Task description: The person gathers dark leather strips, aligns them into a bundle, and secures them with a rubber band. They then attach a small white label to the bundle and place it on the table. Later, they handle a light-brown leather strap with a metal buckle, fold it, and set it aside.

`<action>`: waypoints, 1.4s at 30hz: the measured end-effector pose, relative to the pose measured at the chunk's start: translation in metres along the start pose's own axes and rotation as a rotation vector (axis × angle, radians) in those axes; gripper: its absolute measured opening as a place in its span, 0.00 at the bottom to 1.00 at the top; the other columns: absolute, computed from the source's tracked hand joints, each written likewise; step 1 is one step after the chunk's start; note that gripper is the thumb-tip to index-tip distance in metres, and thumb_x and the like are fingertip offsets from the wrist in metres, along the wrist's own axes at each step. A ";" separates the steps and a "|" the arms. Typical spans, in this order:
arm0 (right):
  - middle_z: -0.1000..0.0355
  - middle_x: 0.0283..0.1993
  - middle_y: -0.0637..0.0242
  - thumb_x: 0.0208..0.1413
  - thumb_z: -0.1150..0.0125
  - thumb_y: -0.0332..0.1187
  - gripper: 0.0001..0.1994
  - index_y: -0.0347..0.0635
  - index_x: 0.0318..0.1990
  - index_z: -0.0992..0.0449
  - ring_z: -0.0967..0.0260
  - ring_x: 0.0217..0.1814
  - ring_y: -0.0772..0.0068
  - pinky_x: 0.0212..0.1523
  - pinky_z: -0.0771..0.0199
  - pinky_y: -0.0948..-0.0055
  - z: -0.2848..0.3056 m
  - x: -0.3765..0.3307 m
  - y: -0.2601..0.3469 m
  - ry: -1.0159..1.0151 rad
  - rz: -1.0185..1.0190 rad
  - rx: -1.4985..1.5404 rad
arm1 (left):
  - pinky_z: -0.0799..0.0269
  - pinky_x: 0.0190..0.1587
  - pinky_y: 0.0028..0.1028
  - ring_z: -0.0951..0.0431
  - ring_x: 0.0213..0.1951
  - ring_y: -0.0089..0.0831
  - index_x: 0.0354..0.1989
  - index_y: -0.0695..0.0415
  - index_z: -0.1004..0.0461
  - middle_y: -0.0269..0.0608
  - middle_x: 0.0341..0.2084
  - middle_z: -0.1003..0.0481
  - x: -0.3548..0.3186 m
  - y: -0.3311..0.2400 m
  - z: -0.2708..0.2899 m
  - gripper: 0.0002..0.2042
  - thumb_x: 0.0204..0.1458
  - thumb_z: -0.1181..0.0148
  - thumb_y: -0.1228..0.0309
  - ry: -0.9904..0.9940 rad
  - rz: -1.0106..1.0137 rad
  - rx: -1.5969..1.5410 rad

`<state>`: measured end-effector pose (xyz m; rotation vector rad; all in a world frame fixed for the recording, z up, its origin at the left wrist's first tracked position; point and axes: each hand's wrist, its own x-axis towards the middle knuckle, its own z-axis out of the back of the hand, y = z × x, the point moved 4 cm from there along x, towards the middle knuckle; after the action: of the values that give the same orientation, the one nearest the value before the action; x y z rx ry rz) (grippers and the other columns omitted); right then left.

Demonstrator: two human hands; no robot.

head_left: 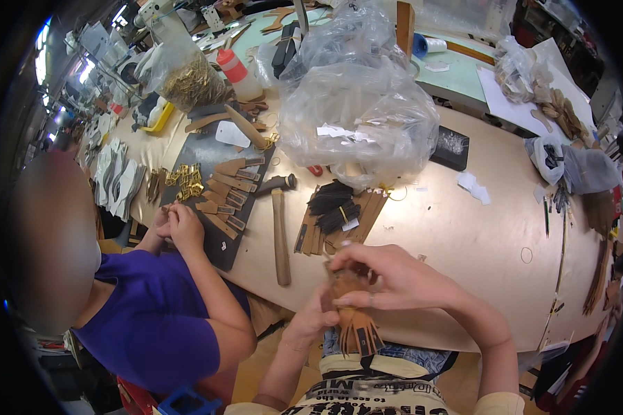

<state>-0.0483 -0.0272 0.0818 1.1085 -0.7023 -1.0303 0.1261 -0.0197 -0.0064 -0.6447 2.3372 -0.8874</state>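
Observation:
Close to my body, at the table's near edge, is a bundle of brown leather strips [357, 326], its lower ends fanned out and one dark patch showing. My left hand [314, 312] is closed along the bundle's left side. From above, my right hand [387, 278] grips the bundle's upper part with bent fingers, slightly blurred. What the right fingertips pinch there is partly hidden. Just beyond lie more flat brown leather strips [364, 216], with a banded bundle of black strips [333, 206] on top. Left of these, a hammer [280, 235] with a wooden handle rests on the table.
At my left a co-worker in a purple shirt [160, 325] works by a dark board [218, 257] bearing leather tabs [223, 194] and gold-coloured buckles [185, 181]. Large clear plastic bags [356, 117] stand ahead. A black tray [450, 148] and white paper slips [473, 188] lie right.

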 end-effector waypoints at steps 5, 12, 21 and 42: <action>0.32 0.50 0.55 0.43 0.28 0.51 0.39 0.41 0.59 0.37 0.35 0.55 0.53 0.54 0.35 0.58 0.017 0.062 -0.017 0.000 0.229 -0.355 | 0.28 0.53 0.30 0.26 0.49 0.29 0.58 0.62 0.39 0.42 0.48 0.28 -0.022 -0.036 0.037 0.32 0.43 0.33 0.83 -0.256 -0.131 0.081; 0.36 0.60 0.56 0.33 0.22 0.47 0.52 0.44 0.68 0.45 0.39 0.62 0.54 0.60 0.43 0.59 0.033 0.120 -0.061 0.187 -0.040 -0.970 | 0.26 0.48 0.26 0.23 0.43 0.27 0.52 0.63 0.34 0.41 0.42 0.24 0.002 -0.131 0.065 0.25 0.44 0.31 0.80 -0.595 -0.599 0.526; 0.31 0.48 0.59 0.31 0.22 0.44 0.45 0.46 0.61 0.38 0.33 0.55 0.61 0.57 0.43 0.59 0.010 0.116 -0.052 0.100 0.153 -1.198 | 0.25 0.44 0.25 0.22 0.40 0.27 0.51 0.65 0.35 0.43 0.41 0.24 0.041 -0.161 0.069 0.27 0.43 0.29 0.77 -0.677 -0.581 0.728; 0.27 0.50 0.63 0.33 0.29 0.44 0.44 0.53 0.64 0.39 0.32 0.51 0.65 0.58 0.49 0.63 0.081 0.006 -0.026 -0.432 0.145 -0.324 | 0.29 0.46 0.38 0.23 0.42 0.47 0.46 0.65 0.33 0.55 0.39 0.25 0.097 -0.188 0.055 0.31 0.31 0.25 0.68 -0.486 -0.457 1.372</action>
<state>-0.1245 -0.0653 0.0836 0.5497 -0.9055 -1.2214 0.1347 -0.2275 0.0611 -0.6235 0.7670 -1.9194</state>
